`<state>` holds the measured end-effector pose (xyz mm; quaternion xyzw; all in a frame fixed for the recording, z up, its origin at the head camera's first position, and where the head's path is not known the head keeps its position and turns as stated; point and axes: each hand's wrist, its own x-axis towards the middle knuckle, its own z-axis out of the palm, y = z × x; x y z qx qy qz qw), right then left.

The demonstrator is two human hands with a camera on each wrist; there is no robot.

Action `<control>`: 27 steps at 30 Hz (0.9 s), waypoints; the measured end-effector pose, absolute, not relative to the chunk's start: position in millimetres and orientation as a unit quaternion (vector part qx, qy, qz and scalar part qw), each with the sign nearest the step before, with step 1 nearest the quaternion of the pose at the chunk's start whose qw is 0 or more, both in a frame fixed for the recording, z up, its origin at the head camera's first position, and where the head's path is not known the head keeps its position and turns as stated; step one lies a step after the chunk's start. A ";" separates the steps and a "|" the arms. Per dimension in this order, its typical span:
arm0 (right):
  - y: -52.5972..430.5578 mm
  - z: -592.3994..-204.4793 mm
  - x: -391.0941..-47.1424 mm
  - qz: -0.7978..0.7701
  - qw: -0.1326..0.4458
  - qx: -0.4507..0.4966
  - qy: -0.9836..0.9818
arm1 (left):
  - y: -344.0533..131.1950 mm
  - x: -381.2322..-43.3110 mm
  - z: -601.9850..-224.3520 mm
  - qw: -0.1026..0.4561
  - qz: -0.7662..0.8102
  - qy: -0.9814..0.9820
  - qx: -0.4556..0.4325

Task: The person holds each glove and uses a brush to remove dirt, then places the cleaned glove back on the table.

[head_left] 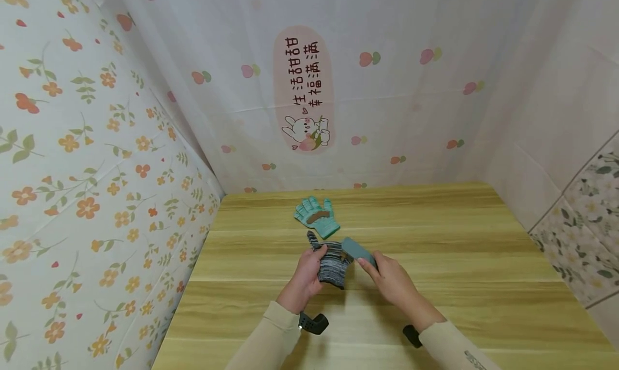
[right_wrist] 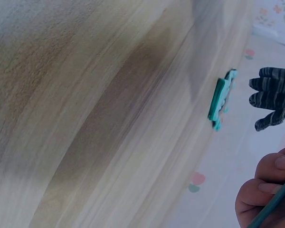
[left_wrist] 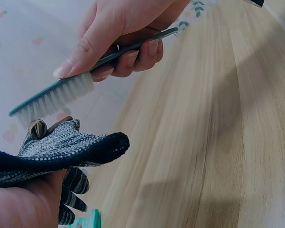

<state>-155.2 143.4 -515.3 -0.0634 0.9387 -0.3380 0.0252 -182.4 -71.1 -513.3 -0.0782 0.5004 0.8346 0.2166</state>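
Observation:
My left hand (head_left: 307,270) holds a dark grey striped knit glove (head_left: 331,268) above the table, thumb on top of the fabric. In the left wrist view the glove (left_wrist: 61,145) shows its dark cuff and a brown patch on its upper side. My right hand (head_left: 390,278) grips a blue-green brush (head_left: 359,250) by its handle. White bristles (left_wrist: 57,97) point down, their tips right at the glove's brown patch. Beyond both hands a mint green glove (head_left: 319,217) with a brown patch lies flat on the table.
The wood-grain table (head_left: 435,225) reaches back to a white curtain (head_left: 401,117) with fruit prints. A flower-patterned cloth (head_left: 106,198) hangs along the left side. Black wrist devices (head_left: 314,324) are worn at both wrists.

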 end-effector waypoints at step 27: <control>150.4 -511.2 -163.8 -0.350 0.020 -0.059 0.935 | -76.7 -188.7 -514.7 0.196 0.827 0.520 -0.085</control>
